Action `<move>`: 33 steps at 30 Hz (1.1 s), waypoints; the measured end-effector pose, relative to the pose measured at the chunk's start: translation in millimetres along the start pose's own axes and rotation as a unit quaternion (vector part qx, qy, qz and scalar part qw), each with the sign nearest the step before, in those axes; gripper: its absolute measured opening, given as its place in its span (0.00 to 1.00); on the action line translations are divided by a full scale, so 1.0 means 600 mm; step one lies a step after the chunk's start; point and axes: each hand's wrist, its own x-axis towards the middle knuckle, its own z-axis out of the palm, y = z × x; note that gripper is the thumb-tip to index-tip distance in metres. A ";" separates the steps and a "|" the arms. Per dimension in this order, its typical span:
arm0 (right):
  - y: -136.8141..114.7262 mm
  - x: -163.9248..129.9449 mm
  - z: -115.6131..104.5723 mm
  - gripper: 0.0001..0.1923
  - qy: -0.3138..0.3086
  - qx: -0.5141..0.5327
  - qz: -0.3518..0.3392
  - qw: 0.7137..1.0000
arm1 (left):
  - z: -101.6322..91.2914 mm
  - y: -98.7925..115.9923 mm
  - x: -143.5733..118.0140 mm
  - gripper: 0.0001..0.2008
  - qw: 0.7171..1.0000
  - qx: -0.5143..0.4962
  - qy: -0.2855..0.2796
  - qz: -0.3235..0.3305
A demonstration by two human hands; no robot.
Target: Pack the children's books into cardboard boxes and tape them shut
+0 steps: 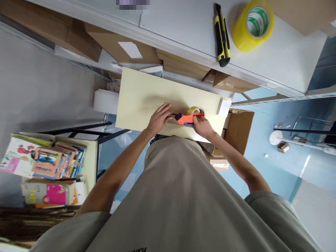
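Note:
My right hand is wrapped round an orange-and-blue tape dispenser loaded with a roll of yellowish packing tape. Beneath the dispenser lies a small brown cardboard box, partly hidden by it and by my hands. My left hand rests on the left end of this box with its fingers stretched out, close to the dispenser's black front. All of this is on a pale yellow table right before my body.
A small white box lies at the table's right end. On the grey shelf above sit a yellow-black utility knife and a large tape roll. Stacked books stand at left, an open carton at right.

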 end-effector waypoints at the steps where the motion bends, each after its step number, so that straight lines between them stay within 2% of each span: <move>1: -0.005 0.011 0.000 0.16 -0.011 -0.006 0.003 1.000 | 0.000 -0.002 0.000 0.14 1.000 -0.005 0.001 0.005; 4: -0.012 0.021 -0.028 0.15 -0.029 -0.009 0.005 1.000 | -0.001 -0.009 0.002 0.12 1.000 -0.018 0.006 0.007; 7: -0.025 0.013 -0.086 0.21 -0.034 0.044 -0.001 0.998 | -0.003 -0.017 0.003 0.13 0.999 -0.031 0.002 0.005; 10: -0.053 0.021 -0.134 0.27 -0.044 0.190 0.045 0.980 | -0.003 -0.027 0.001 0.21 0.999 -0.048 -0.010 0.019; 12: -0.072 0.038 -0.147 0.31 -0.058 0.326 0.100 0.938 | -0.001 -0.032 -0.001 0.23 0.998 -0.056 -0.020 0.035; 15: -0.083 0.072 -0.141 0.39 -0.091 0.468 0.156 0.865 | 0.003 -0.038 -0.003 0.23 0.996 -0.069 -0.025 0.048; 17: -0.075 0.092 -0.127 0.41 -0.120 0.498 0.169 0.842 | 0.006 -0.039 -0.002 0.24 0.996 -0.079 -0.023 0.043; 19: -0.061 0.107 -0.110 0.40 -0.139 0.497 0.165 0.840 | 0.008 -0.038 0.000 0.24 0.995 -0.086 -0.023 0.039; 23: -0.030 0.125 -0.087 0.38 -0.135 0.454 0.128 0.872 | 0.004 -0.028 -0.003 0.26 0.994 -0.107 -0.017 0.033; 26: -0.019 0.128 -0.083 0.38 -0.132 0.431 0.118 0.885 | -0.007 -0.013 -0.018 0.26 0.987 -0.149 0.047 -0.034; 28: -0.017 0.127 -0.084 0.38 -0.136 0.430 0.121 0.884 | -0.016 -0.002 -0.030 0.28 0.963 -0.223 0.099 -0.114; 29: -0.017 0.127 -0.086 0.38 -0.138 0.431 0.122 0.883 | -0.021 0.002 -0.035 0.30 0.942 -0.278 0.107 -0.155; 31: -0.017 0.126 -0.087 0.38 -0.144 0.430 0.118 0.883 | -0.029 0.008 -0.039 0.34 0.888 -0.394 0.085 -0.220; 33: -0.016 0.127 -0.088 0.38 -0.145 0.426 0.112 0.886 | -0.033 0.013 -0.038 0.37 0.843 -0.473 0.047 -0.250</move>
